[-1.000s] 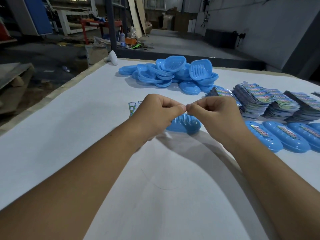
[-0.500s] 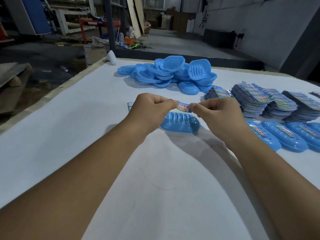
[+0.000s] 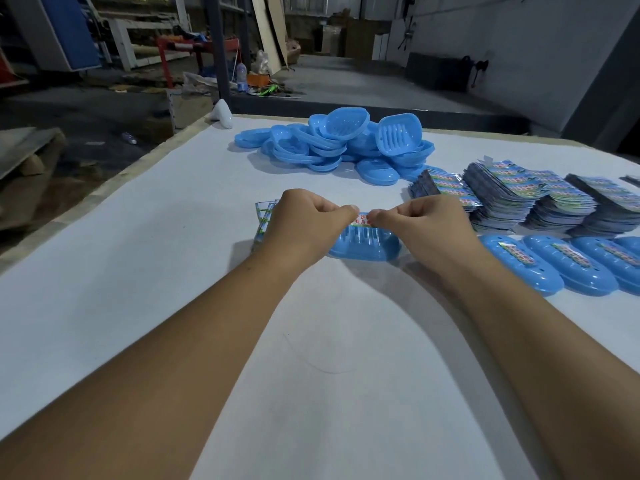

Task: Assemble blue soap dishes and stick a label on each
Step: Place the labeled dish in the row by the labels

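A white counter [image 3: 173, 306] runs wide and bare toward the viewer, its left edge dropping to a workshop floor. Above it, the left hand [image 3: 304, 223] and right hand [image 3: 426, 226], fingers curled, each pinch one end of a label [image 3: 362, 218] with red print, stretched just over a ribbed blue dish [image 3: 363, 245] lying mid-counter. Loose dishes [image 3: 339, 143] heap beyond; label stacks [image 3: 519, 195] and labelled dishes [image 3: 554, 265] sit right.

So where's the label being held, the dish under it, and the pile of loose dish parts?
label [image 3: 362, 219]: head view, printed strip between the hands.
soap dish [image 3: 363, 244]: head view, ribbed top.
pile of dish parts [image 3: 337, 143]: head view, middle of heap.
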`<state>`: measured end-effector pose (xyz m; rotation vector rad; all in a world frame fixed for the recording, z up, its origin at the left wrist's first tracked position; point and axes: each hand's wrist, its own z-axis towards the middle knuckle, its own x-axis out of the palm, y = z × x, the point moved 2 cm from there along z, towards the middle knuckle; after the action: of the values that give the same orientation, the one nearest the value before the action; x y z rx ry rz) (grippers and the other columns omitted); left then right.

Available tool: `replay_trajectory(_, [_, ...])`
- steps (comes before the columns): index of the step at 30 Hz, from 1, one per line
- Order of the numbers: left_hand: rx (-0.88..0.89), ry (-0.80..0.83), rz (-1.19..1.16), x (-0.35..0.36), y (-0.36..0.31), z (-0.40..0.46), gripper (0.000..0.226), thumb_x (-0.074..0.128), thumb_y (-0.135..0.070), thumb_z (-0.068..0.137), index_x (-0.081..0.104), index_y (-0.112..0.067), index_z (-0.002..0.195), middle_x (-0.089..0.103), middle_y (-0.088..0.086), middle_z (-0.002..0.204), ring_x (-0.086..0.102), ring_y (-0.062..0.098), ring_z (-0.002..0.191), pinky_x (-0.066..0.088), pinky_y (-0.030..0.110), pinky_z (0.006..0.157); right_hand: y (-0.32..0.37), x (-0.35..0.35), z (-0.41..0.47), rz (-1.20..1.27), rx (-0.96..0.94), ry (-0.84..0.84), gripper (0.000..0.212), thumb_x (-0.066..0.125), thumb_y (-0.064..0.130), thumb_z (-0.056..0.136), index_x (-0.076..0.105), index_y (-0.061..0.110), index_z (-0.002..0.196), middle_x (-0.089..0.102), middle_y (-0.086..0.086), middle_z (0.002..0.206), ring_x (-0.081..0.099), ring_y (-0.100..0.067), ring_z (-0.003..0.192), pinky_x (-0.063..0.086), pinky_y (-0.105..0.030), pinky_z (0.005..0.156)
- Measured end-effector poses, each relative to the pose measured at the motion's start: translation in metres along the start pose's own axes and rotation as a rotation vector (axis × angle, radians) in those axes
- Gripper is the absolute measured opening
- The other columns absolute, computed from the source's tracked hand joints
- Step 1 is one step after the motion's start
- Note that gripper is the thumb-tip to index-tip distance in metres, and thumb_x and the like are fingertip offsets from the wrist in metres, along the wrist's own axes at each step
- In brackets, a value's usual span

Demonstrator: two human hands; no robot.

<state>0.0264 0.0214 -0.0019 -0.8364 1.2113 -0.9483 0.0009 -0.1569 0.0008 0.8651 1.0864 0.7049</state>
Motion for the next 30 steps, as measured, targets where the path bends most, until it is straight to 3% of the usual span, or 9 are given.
replay_trajectory(8, [-0.006, -0.011, 0.182, 0.0031, 0.0055, 0.0052, 0.025, 0.072, -0.033, 0.076, 0.077, -0.010, 0.068, 0.072, 0.009, 0.070, 0.054, 0.014, 0.055, 0.046, 0.025, 0.055, -0.0039, 0.0061, 0.0042, -0.115, 0.061, 0.008, 0.039, 0.081, 0.040, 0.074, 0.068, 0.004, 0.065, 0.050, 0.001, 0.052, 0.038, -0.011, 0.046, 0.035, -0.026, 0.051])
replay_trajectory(13, [0.010, -0.005, 0.228, 0.0033, 0.0059, 0.0073, 0.026, 0.072, -0.034, 0.076, 0.077, -0.009, 0.068, 0.071, 0.010, 0.070, 0.052, 0.013, 0.054, 0.043, 0.024, 0.052, -0.0051, 0.0068, 0.0065, -0.122, 0.069, 0.009, 0.038, 0.081, 0.040, 0.072, 0.070, 0.003, 0.070, 0.055, 0.000, 0.054, 0.040, -0.009, 0.045, 0.035, -0.022, 0.044])
replay_trajectory(17, [0.020, -0.004, 0.261, 0.0036, 0.0056, 0.0070, 0.027, 0.071, -0.034, 0.075, 0.076, -0.011, 0.065, 0.070, 0.006, 0.065, 0.053, 0.012, 0.051, 0.042, 0.024, 0.051, -0.0052, 0.0062, 0.0073, -0.126, 0.061, 0.013, 0.034, 0.082, 0.037, 0.073, 0.071, 0.005, 0.066, 0.056, 0.003, 0.050, 0.040, -0.005, 0.041, 0.034, -0.017, 0.038])
replay_trajectory(22, [0.038, -0.020, 0.301, 0.0035, 0.0043, 0.0050, 0.027, 0.072, -0.035, 0.077, 0.074, -0.014, 0.060, 0.070, -0.002, 0.059, 0.064, 0.012, 0.056, 0.044, 0.023, 0.051, -0.0039, 0.0064, 0.0069, -0.152, 0.058, 0.019, 0.032, 0.082, 0.038, 0.073, 0.072, 0.009, 0.063, 0.055, 0.006, 0.048, 0.040, -0.004, 0.042, 0.037, -0.021, 0.044])
replay_trajectory(30, [0.055, -0.034, 0.335, 0.0048, 0.0026, 0.0027, 0.025, 0.074, -0.035, 0.078, 0.074, -0.016, 0.062, 0.069, -0.007, 0.059, 0.064, 0.005, 0.061, 0.038, 0.018, 0.050, -0.0037, 0.0071, 0.0062, -0.180, 0.043, 0.021, 0.029, 0.081, 0.038, 0.074, 0.073, 0.015, 0.058, 0.056, 0.010, 0.045, 0.043, -0.003, 0.041, 0.036, -0.022, 0.045])
